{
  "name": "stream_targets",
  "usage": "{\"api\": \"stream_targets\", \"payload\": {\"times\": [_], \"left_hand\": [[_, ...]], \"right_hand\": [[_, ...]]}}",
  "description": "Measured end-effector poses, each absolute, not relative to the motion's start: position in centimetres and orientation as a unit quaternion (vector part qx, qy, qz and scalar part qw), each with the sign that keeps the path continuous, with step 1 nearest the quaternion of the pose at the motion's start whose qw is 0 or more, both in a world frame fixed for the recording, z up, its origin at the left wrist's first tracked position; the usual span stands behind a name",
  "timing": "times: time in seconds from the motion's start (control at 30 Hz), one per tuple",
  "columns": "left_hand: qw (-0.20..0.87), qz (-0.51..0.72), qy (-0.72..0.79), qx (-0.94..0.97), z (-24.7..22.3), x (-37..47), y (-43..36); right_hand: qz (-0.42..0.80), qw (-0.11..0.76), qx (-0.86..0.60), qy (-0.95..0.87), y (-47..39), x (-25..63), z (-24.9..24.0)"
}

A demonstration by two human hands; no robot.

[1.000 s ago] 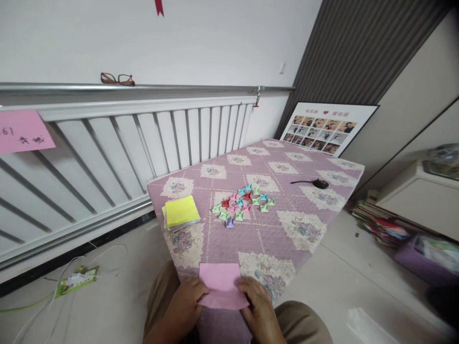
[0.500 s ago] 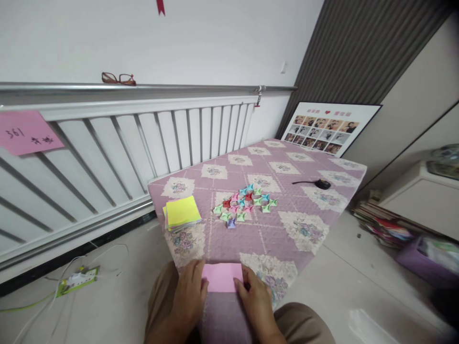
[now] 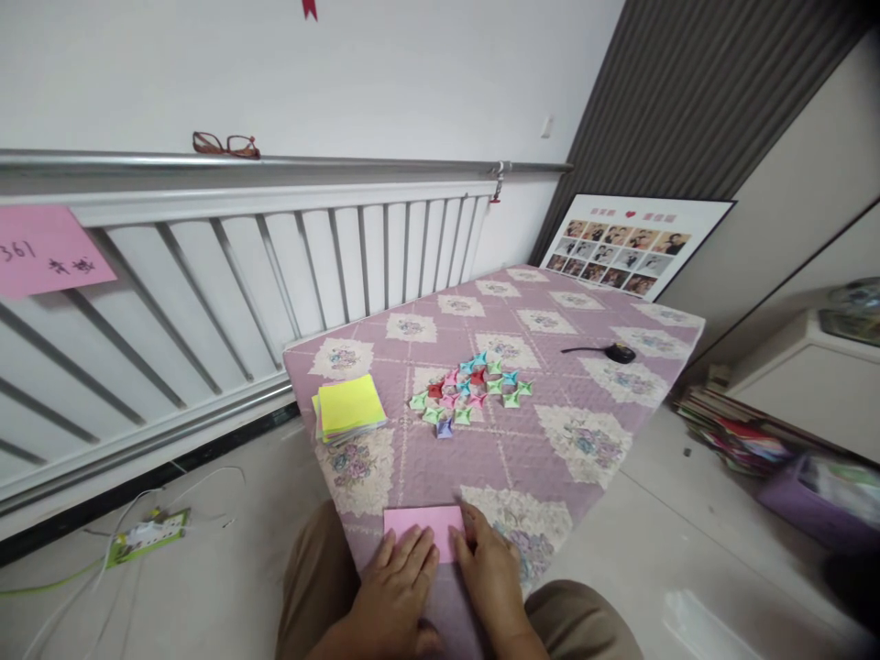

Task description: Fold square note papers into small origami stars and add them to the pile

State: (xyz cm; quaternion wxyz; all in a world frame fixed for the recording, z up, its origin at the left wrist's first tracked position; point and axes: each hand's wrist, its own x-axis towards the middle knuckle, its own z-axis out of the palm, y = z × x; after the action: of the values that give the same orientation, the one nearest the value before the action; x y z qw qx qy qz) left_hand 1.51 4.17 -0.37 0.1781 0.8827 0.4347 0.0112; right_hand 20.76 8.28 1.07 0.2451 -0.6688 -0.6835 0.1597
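Observation:
A pink sheet of paper (image 3: 412, 519), shaped like a wide rectangle, lies on the near end of the cloth-covered table. My left hand (image 3: 402, 577) rests on its lower middle, fingers stretched flat over the paper. At the right edge my right hand (image 3: 491, 568) pinches the sheet, thumb on top and fingers curled along the side. Beyond both hands sits a cluster of small folded paper pieces (image 3: 464, 389) in green, blue, red, pink and purple. To their left is a stack of square paper (image 3: 352, 405) with a yellow sheet on top.
A black corded object (image 3: 620, 353) lies on the right of the flowered tablecloth (image 3: 474, 467). A photo board (image 3: 632, 243) leans at the far end. The white radiator (image 3: 261, 247) runs along the left side, and a power strip (image 3: 148, 539) is on the floor.
My left hand has moved from the paper's left edge onto its lower middle, and the fingers now lie flat. My right hand stays at the right edge.

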Motion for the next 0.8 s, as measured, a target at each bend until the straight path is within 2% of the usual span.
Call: {"api": "stream_targets", "payload": {"times": [0.43,0.7,0.8], "left_hand": [[0.219,-0.014,0.501,0.837,0.7,0.3,5.0],[0.222,-0.016,0.504,0.835,1.6,0.2,5.1],[0.205,0.003,0.497,0.843,1.4,0.2,4.9]], "right_hand": [[0.075,0.201,-0.659,-0.721,8.0,20.8,0.1],[0.006,0.266,-0.634,-0.726,8.3,20.8,-0.2],[0.049,0.220,-0.554,-0.802,7.0,18.3,0.6]]}}
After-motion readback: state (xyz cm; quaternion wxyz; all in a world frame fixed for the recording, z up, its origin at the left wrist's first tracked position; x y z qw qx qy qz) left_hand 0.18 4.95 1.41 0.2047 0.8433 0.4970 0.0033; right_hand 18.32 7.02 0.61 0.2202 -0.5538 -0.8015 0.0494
